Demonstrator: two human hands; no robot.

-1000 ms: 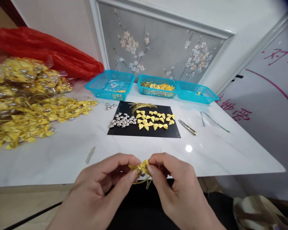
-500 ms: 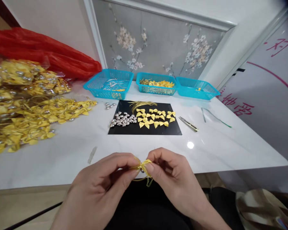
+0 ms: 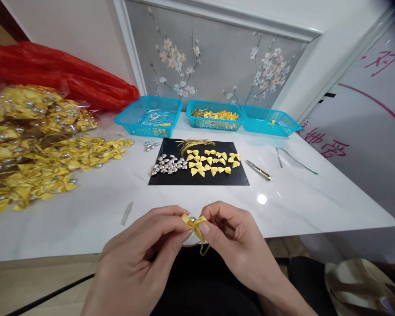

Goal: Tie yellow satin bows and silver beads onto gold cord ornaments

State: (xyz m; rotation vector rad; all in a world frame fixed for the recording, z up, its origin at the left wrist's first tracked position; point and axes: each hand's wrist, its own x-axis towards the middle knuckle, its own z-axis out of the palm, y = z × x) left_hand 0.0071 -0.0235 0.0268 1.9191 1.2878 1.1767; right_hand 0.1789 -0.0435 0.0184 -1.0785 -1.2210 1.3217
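Note:
Between my two hands, at the table's front edge, is a yellow ribbon bow (image 3: 195,224) with a silver bead at its top and a thin cord loop hanging below. My left hand (image 3: 145,254) pinches the bow's left side between thumb and fingers. The right side is pinched by my right hand (image 3: 238,239). Beyond them lies a black mat (image 3: 197,179) bearing silver beads (image 3: 169,164) on its left, several yellow bows (image 3: 213,170) on its right and gold cords (image 3: 195,142) along its back edge.
Three blue baskets (image 3: 148,127) stand along the wall, with bows and strips inside. Small snips (image 3: 258,170) lie right of the mat. Yellow bow pieces (image 3: 52,162) and a red bag (image 3: 69,79) fill the left side. A green strip (image 3: 299,161) lies at right.
The bow has turned between my fingers: its bead has gone from below the knot to the top, and both bow loops now show. My left fingers have shifted slightly.

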